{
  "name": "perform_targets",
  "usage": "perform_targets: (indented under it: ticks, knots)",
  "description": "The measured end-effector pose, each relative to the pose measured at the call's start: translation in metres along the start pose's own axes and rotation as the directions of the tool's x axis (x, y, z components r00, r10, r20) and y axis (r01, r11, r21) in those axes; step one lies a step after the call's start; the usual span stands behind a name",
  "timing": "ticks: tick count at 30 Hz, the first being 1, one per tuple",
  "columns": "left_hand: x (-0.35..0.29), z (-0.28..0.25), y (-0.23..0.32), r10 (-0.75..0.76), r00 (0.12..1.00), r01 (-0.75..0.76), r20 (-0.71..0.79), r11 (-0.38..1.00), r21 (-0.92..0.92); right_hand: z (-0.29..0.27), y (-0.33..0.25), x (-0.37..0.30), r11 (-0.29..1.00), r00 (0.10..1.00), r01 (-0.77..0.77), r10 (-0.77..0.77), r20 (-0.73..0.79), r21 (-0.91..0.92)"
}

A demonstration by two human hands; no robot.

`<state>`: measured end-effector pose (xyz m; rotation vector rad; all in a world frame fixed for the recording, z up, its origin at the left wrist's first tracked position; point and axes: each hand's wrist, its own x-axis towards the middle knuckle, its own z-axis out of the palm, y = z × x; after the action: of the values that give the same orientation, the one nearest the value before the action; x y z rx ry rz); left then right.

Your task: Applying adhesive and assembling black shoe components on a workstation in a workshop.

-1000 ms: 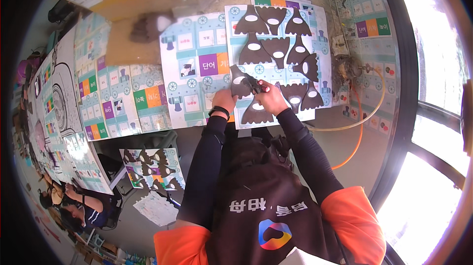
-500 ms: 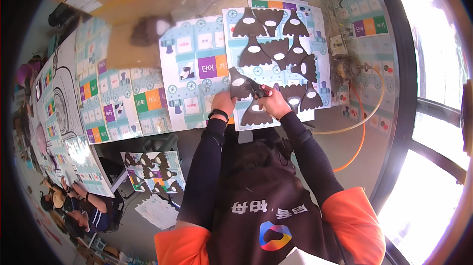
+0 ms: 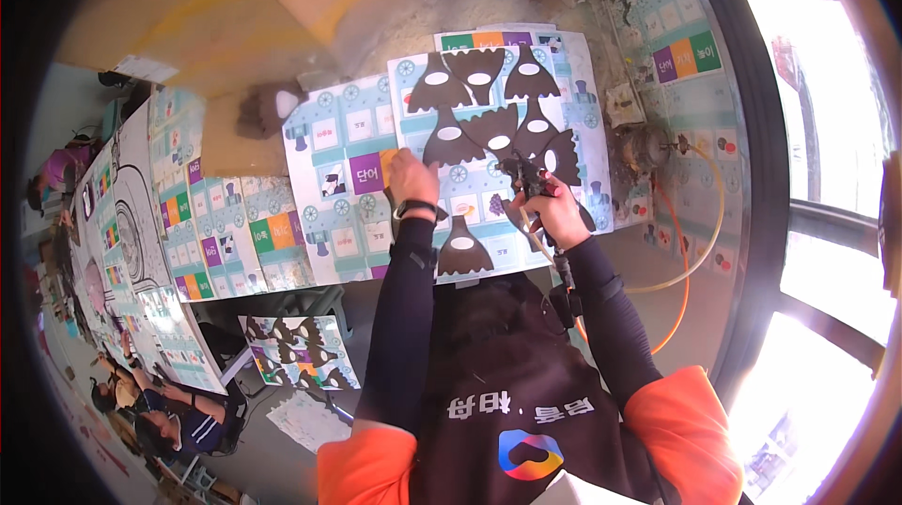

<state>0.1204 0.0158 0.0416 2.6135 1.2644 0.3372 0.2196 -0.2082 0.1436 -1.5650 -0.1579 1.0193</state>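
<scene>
My left hand (image 3: 413, 178) is closed on a dark brown piece (image 3: 392, 201), mostly hidden under the hand and wrist. My right hand (image 3: 556, 216) grips a small black spray gun with red parts (image 3: 528, 176), from which a hose trails down. Several flared dark brown pieces with scalloped edges and white ovals lie in rows on a printed light-blue board (image 3: 477, 187) before me. One such piece (image 3: 463, 249) rests alone near the board's front edge, between my forearms. The gun covers part of the pieces at the right.
Another printed sheet (image 3: 324, 143) lies under the board at its left. A yellow hose (image 3: 719, 200) and an orange hose (image 3: 689, 284) loop at the right. A smaller board of dark pieces (image 3: 299, 352) sits lower left, near a seated person (image 3: 193, 416).
My left hand has drawn its dark brown piece leftward, away from the others. The spray gun in my right hand has moved right, and the two hands are farther apart.
</scene>
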Motion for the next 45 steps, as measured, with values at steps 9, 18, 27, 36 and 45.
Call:
perform_targets:
  ticks: [9,18,27,36,45]
  knots:
    - [0.01,0.015,-0.011,-0.24,0.793,0.16,0.56,0.969,0.189,0.003,0.012,0.037,0.995,0.989,-0.053,0.064,0.136,-0.083]
    - [0.005,0.003,-0.02,-0.252,0.803,0.141,0.541,0.961,0.238,0.062,0.027,0.086,0.937,0.986,0.154,-0.123,0.117,-0.314]
    - [0.006,0.0,-0.026,-0.262,0.777,0.187,0.572,0.964,0.188,0.076,0.01,0.071,0.931,0.988,-0.067,0.112,0.107,-0.358]
    - [0.009,-0.003,-0.025,-0.225,0.8,0.159,0.555,0.973,0.166,0.063,0.024,0.08,0.939,0.995,-0.067,0.087,0.044,-0.337]
    - [0.011,-0.004,-0.022,-0.245,0.763,0.16,0.598,0.968,0.192,0.064,0.039,0.09,0.92,0.998,0.06,-0.054,0.026,-0.387]
